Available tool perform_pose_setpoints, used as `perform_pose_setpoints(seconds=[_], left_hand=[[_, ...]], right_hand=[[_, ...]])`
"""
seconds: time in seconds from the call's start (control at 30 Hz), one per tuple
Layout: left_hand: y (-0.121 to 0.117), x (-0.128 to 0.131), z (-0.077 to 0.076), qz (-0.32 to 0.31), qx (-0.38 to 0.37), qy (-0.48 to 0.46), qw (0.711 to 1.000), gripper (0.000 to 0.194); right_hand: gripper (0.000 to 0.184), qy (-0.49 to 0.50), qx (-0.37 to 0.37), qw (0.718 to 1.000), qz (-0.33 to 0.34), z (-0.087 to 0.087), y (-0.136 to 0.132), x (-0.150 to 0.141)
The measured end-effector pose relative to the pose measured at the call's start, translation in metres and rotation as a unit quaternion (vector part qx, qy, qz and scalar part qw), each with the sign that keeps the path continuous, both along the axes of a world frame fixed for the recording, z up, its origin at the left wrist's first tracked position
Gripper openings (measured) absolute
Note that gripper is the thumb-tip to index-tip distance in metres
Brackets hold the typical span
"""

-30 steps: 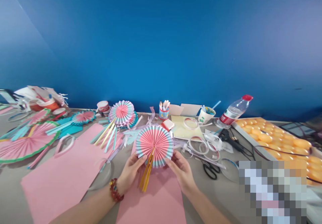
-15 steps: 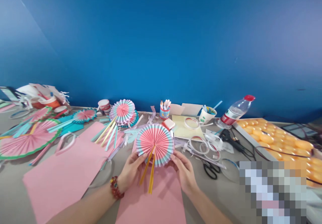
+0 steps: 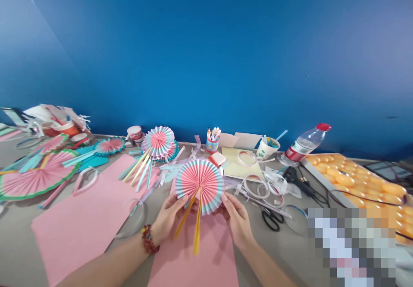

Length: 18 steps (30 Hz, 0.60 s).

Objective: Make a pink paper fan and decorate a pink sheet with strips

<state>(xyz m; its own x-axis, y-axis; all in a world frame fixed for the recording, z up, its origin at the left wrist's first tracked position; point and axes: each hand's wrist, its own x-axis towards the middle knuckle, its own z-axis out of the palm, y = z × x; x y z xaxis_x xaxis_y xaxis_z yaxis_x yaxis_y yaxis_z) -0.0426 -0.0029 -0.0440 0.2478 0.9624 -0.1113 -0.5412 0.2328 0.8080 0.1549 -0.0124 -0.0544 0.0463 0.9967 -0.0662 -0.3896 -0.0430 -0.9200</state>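
Note:
Between my hands is a round pleated paper fan (image 3: 211,183), pink in the middle with a pale blue and lilac border. Two yellow strips (image 3: 197,231) run down from its centre. My left hand (image 3: 169,216) is closed on the lower left rim, thumb in front and the other fingers partly hidden behind. On the right rim, my right hand (image 3: 235,218) pinches the paper. Below the fan lies a sheet of pink paper (image 3: 193,270) on the grey table.
More pleated fans (image 3: 158,143) lie to the left, near a large pink sheet (image 3: 84,218). A pen cup (image 3: 213,144), a paper cup (image 3: 267,149) and a bottle (image 3: 301,145) stand along the blue wall. Black-handled scissors (image 3: 271,220), tape rolls (image 3: 254,186) and a glue gun (image 3: 297,181) are at right.
The two yellow strips have spread further apart at their lower ends. Both hands still grip the fan in nearly the same place, and the view has shifted slightly.

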Motion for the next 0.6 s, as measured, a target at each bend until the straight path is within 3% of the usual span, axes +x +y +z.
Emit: perform_pose_setpoints(seconds=[0.4, 0.6], left_hand=[[0.0015, -0.0035, 0.0007, -0.042, 0.042, 0.025, 0.998, 0.042], [-0.0023, -0.0036, 0.0030, -0.044, 0.046, 0.052, 0.997, 0.043]], right_hand=[[0.026, 0.026, -0.001, 1.000, -0.014, -0.0055, 0.0029, 0.0027], [0.037, -0.003, 0.034, 0.999, 0.035, 0.0014, -0.0014, 0.0003]])
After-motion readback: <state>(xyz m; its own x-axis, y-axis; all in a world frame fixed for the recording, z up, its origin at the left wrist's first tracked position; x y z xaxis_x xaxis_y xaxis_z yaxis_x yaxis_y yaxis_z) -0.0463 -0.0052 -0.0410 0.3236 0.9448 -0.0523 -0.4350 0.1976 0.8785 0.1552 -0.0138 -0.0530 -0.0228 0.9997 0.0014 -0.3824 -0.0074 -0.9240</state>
